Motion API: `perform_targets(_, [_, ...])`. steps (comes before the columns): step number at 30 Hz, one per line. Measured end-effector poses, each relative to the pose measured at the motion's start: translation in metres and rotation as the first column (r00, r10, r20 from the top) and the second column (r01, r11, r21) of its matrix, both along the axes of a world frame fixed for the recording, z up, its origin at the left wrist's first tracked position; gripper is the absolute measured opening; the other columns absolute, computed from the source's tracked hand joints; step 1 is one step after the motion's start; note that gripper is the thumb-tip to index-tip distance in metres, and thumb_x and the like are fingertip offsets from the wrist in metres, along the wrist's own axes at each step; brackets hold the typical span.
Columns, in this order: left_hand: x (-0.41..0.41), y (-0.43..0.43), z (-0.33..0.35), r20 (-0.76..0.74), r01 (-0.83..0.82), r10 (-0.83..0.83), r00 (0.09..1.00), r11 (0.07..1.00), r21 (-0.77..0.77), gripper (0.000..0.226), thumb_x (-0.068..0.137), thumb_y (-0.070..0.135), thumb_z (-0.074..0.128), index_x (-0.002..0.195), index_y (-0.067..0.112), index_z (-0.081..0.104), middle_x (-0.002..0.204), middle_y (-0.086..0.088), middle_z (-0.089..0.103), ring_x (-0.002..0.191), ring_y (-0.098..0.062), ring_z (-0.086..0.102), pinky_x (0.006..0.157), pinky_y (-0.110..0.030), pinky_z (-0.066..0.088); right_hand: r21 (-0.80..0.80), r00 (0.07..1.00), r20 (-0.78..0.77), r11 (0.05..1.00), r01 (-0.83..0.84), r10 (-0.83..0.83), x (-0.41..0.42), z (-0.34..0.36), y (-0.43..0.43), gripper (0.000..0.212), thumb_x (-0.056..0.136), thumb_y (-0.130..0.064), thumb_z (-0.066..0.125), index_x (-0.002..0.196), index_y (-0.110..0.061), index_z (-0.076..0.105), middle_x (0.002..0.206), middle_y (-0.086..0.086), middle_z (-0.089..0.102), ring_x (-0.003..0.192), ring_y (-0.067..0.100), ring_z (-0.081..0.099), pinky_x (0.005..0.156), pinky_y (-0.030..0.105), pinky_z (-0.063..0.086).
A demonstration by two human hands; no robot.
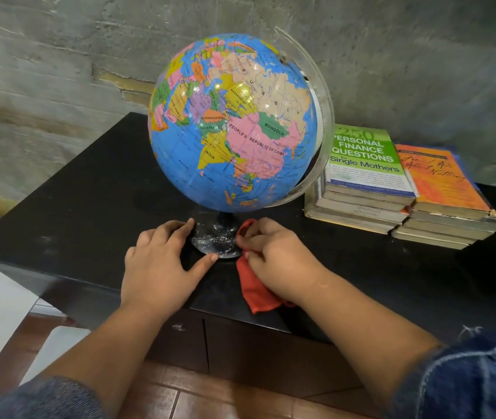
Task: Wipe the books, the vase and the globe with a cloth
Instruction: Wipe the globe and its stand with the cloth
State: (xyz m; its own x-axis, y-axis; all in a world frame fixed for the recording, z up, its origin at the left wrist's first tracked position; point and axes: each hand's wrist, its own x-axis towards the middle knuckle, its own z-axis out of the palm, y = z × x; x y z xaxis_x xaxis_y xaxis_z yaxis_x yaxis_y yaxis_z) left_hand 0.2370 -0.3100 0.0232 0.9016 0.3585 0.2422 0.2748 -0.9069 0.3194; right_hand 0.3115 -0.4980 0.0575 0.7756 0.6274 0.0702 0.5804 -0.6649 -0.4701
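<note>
Against a rough grey wall [59,55], a black cabinet [89,189] fills the middle of the view and carries every item listed below on its top. The globe [234,122] stands at the centre of that top, upright on its stand with the axis tilted. Asia faces the camera, and a clear plastic meridian arc [325,116] curves round the right side. The books [364,158] lie to the right of the globe in two flat stacks, side by side and touching. The left stack has a green-and-white cover on top, the right stack an orange one, and the left stack sits just beside the meridian arc. Both forearms enter from the bottom edge, with a blue denim sleeve [467,376] on the right arm. The left hand [159,261] rests open on the cabinet top, left of the base [216,240], with fingers straight and spread. Its index fingertip touches the upper left of the base, its thumb tip touches the front rim, and it holds nothing. The right hand [273,252] is at the right of the base, fingers curled round a red cloth [255,288] and holding its bunched upper part against the base. The remainder of the cloth trails from under the palm toward the cabinet's front edge. The base is dark, round and glossy, with pale specks on its front face.
</note>
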Motion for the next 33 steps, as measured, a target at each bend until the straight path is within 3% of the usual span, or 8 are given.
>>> perform_targets(6, [0.0, -0.001, 0.001, 0.0, 0.002, -0.002, 1.0, 1.0, 0.009, 0.075, 0.078, 0.075, 0.048, 0.14, 0.034, 0.046, 0.134, 0.011, 0.05, 0.121, -0.02, 0.043, 0.091, -0.04, 0.04, 0.041, 0.994, -0.029, 0.993, 0.109, -0.107, 0.003, 0.001, 0.004, 0.031, 0.094, -0.015, 0.058, 0.124, -0.016, 0.068, 0.127, 0.001, 0.054, 0.118, 0.016, 0.053, 0.101, 0.012, 0.032])
perform_targets(10, [0.0, -0.001, 0.002, 0.0, 0.002, -0.002, 1.0, 1.0, 0.002, 0.075, 0.077, 0.074, 0.05, 0.14, 0.034, 0.046, 0.134, 0.01, 0.05, 0.122, -0.02, 0.043, 0.091, -0.041, 0.04, -0.029, 0.998, -0.055, 1.0, -0.009, 0.008, 0.002, 0.004, 0.003, 0.03, 0.093, -0.018, 0.06, 0.122, -0.017, 0.069, 0.124, 0.0, 0.054, 0.115, 0.015, 0.053, 0.101, 0.014, 0.034])
perform_targets(14, [-0.001, -0.001, 0.002, 0.005, -0.001, 0.001, 1.0, 1.0, 0.015, 0.074, 0.078, 0.076, 0.048, 0.139, 0.033, 0.048, 0.133, 0.01, 0.051, 0.12, -0.021, 0.045, 0.089, -0.042, 0.041, 0.002, 0.996, -0.041, 0.997, 0.079, -0.079, 0.006, 0.004, 0.003, 0.031, 0.093, -0.015, 0.059, 0.122, -0.016, 0.069, 0.125, 0.002, 0.055, 0.116, 0.017, 0.054, 0.103, 0.017, 0.035])
perform_targets(19, [0.0, -0.001, 0.002, 0.001, 0.0, 0.0, 1.0, 1.0, 0.012, 0.074, 0.077, 0.073, 0.051, 0.139, 0.033, 0.047, 0.133, 0.01, 0.051, 0.121, -0.021, 0.045, 0.09, -0.042, 0.041, -0.036, 0.998, -0.051, 0.998, -0.048, 0.047, 0.001, 0.007, 0.006, 0.029, 0.094, -0.013, 0.058, 0.12, -0.015, 0.07, 0.123, 0.001, 0.055, 0.114, 0.015, 0.053, 0.099, 0.015, 0.035])
perform_targets(24, [-0.001, -0.002, 0.003, 0.0, 0.0, 0.0, 1.0, 1.0, 0.005, 0.074, 0.077, 0.073, 0.051, 0.14, 0.033, 0.047, 0.134, 0.01, 0.051, 0.121, -0.021, 0.044, 0.091, -0.042, 0.041, -0.019, 0.998, -0.028, 0.999, 0.049, -0.05, 0.002, 0.008, 0.004, 0.029, 0.094, -0.014, 0.057, 0.121, -0.016, 0.07, 0.123, 0.002, 0.055, 0.114, 0.018, 0.054, 0.101, 0.02, 0.038])
perform_targets(28, [0.0, -0.001, 0.002, -0.004, -0.001, 0.001, 1.0, 1.0, 0.005, 0.074, 0.077, 0.073, 0.051, 0.14, 0.034, 0.047, 0.134, 0.01, 0.051, 0.122, -0.021, 0.044, 0.091, -0.042, 0.04, -0.041, 0.994, -0.07, 0.996, -0.083, 0.08, -0.007, 0.009, 0.003, 0.03, 0.093, -0.011, 0.058, 0.119, -0.017, 0.071, 0.12, -0.001, 0.056, 0.112, 0.012, 0.053, 0.099, 0.013, 0.035])
perform_targets(30, [-0.001, -0.001, 0.003, -0.009, 0.0, 0.0, 1.0, 1.0, 0.005, 0.075, 0.077, 0.073, 0.051, 0.14, 0.034, 0.046, 0.135, 0.01, 0.05, 0.123, -0.021, 0.043, 0.092, -0.041, 0.04, -0.028, 0.997, -0.079, 0.999, -0.016, 0.014, -0.002, 0.01, 0.0, 0.03, 0.092, -0.009, 0.058, 0.116, -0.018, 0.073, 0.119, -0.002, 0.058, 0.112, 0.012, 0.055, 0.1, 0.011, 0.035])
perform_targets(33, [-0.001, -0.002, 0.003, -0.005, -0.003, 0.003, 1.0, 1.0, -0.006, 0.075, 0.077, 0.073, 0.051, 0.14, 0.033, 0.046, 0.135, 0.01, 0.05, 0.123, -0.02, 0.042, 0.092, -0.041, 0.039, -0.008, 0.998, -0.024, 0.999, 0.054, -0.054, -0.008, 0.007, 0.003, 0.029, 0.093, -0.011, 0.058, 0.117, -0.015, 0.072, 0.121, 0.001, 0.058, 0.112, 0.018, 0.057, 0.101, 0.024, 0.042])
